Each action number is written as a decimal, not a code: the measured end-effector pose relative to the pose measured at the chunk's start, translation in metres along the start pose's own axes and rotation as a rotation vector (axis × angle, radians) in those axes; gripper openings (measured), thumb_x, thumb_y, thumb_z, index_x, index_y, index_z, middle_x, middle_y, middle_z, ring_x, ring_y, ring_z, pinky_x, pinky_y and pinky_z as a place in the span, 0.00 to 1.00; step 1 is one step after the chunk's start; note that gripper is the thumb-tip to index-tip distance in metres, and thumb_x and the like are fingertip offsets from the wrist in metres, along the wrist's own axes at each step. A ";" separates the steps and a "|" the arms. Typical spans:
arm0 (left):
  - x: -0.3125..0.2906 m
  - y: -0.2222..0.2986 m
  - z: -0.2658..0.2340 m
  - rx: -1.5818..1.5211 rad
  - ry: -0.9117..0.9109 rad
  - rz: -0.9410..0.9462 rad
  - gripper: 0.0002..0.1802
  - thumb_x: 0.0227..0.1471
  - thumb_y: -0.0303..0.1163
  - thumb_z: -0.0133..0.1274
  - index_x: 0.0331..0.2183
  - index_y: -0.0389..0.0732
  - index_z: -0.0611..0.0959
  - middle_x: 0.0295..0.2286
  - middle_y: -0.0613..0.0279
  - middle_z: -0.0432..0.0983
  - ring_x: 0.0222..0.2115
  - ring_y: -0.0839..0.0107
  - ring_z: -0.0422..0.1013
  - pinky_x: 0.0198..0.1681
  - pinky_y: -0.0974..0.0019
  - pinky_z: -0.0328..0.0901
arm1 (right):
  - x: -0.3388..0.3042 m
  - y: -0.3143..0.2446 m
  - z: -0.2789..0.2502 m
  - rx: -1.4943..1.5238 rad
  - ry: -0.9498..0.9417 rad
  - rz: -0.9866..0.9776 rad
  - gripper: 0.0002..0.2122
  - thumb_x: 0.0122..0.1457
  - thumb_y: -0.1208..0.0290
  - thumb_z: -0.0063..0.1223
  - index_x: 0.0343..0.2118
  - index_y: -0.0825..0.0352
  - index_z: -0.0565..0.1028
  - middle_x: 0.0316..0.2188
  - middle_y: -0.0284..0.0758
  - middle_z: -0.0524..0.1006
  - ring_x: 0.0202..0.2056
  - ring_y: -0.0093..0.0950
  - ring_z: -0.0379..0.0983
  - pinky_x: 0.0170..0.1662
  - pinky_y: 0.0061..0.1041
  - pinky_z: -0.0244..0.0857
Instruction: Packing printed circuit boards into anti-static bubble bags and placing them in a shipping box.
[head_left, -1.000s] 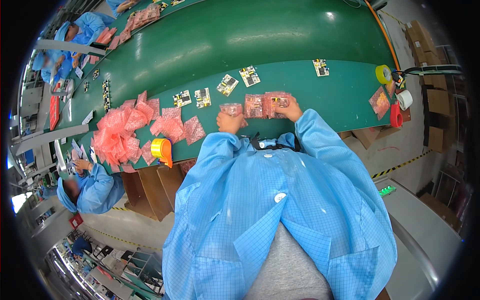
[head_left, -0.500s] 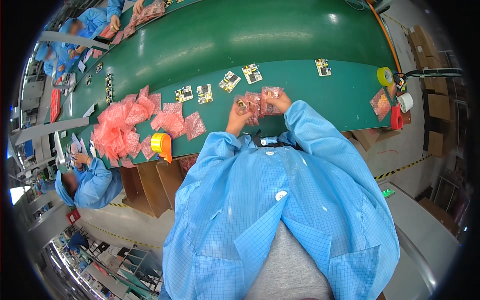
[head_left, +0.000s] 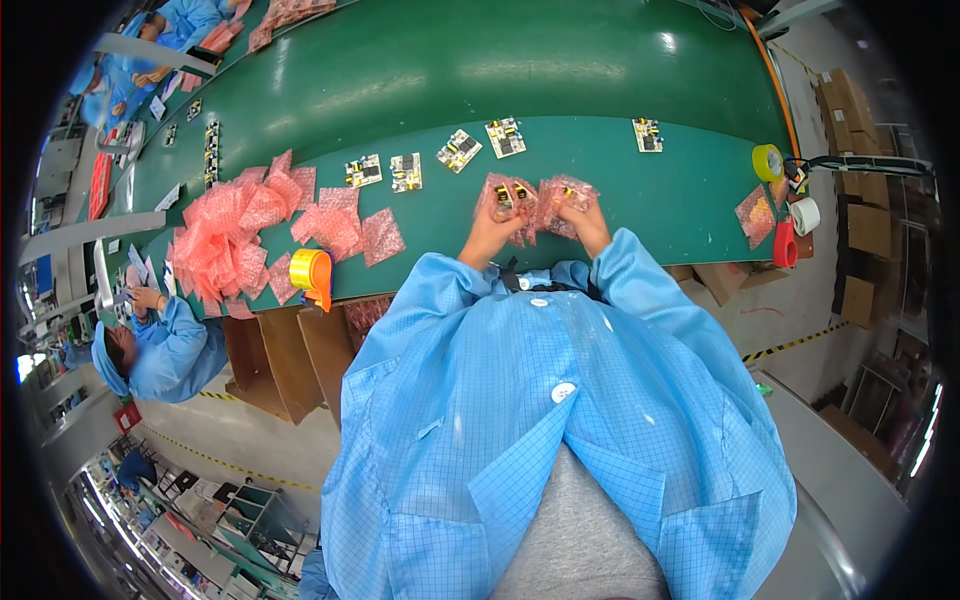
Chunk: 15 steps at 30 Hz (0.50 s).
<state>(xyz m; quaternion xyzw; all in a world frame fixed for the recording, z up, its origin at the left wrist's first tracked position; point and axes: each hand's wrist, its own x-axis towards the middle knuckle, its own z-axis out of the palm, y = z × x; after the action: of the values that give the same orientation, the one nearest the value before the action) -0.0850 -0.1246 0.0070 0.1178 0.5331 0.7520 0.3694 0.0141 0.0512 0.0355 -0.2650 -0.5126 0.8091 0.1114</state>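
Over the near edge of the green table, both hands are closed on pink bubble bags with circuit boards in them. My left hand (head_left: 486, 238) grips a bagged circuit board (head_left: 508, 196); black and yellow parts show at its top. Beside it, my right hand (head_left: 591, 224) has its fingers on another bagged circuit board (head_left: 560, 192). The two bags sit side by side, nearly touching; whether either hand holds more than one is hidden. Beyond my hands lie several bare circuit boards (head_left: 459, 151), one (head_left: 647, 135) apart at the right.
A heap of pink bubble bags (head_left: 225, 235) covers the table's left part, near a yellow-and-orange tape dispenser (head_left: 312, 275). At right are a bagged board (head_left: 756, 215), yellow tape (head_left: 768, 162), a white roll (head_left: 804, 215) and a red dispenser (head_left: 785, 243). Cardboard boxes (head_left: 285, 365) stand below; co-workers sit left.
My right hand has shifted right and slightly nearer with its bag. The bag in my left hand is turned, so the board's parts show more plainly. The view has shifted slightly.
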 end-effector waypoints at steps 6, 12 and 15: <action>-0.013 0.032 0.050 -0.279 -0.149 -0.121 0.40 0.48 0.18 0.55 0.59 0.42 0.55 0.45 0.58 0.71 0.42 0.70 0.72 0.40 0.66 0.71 | -0.021 -0.013 0.011 -0.486 0.247 -0.126 0.26 0.51 0.70 0.63 0.45 0.73 0.58 0.45 0.42 0.70 0.44 0.27 0.71 0.45 0.28 0.69; -0.033 0.040 0.041 -0.400 -0.193 -0.214 0.34 0.49 0.22 0.55 0.57 0.40 0.62 0.50 0.57 0.67 0.50 0.64 0.67 0.51 0.59 0.66 | -0.059 -0.059 0.024 -0.404 -0.014 -0.134 0.40 0.49 0.71 0.66 0.54 0.71 0.44 0.51 0.46 0.63 0.52 0.31 0.63 0.54 0.33 0.63; -0.060 0.077 0.052 -0.539 -0.230 -0.209 0.36 0.47 0.20 0.57 0.57 0.39 0.62 0.47 0.58 0.70 0.46 0.66 0.69 0.50 0.60 0.66 | -0.087 -0.088 0.026 -0.250 -0.062 -0.057 0.50 0.44 0.71 0.69 0.59 0.69 0.37 0.53 0.48 0.59 0.54 0.34 0.61 0.56 0.33 0.60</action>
<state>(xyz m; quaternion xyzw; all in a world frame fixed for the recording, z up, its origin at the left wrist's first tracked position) -0.0465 -0.1403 0.1093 0.0444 0.2786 0.8059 0.5206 0.0649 0.0318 0.1497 -0.2372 -0.6199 0.7432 0.0846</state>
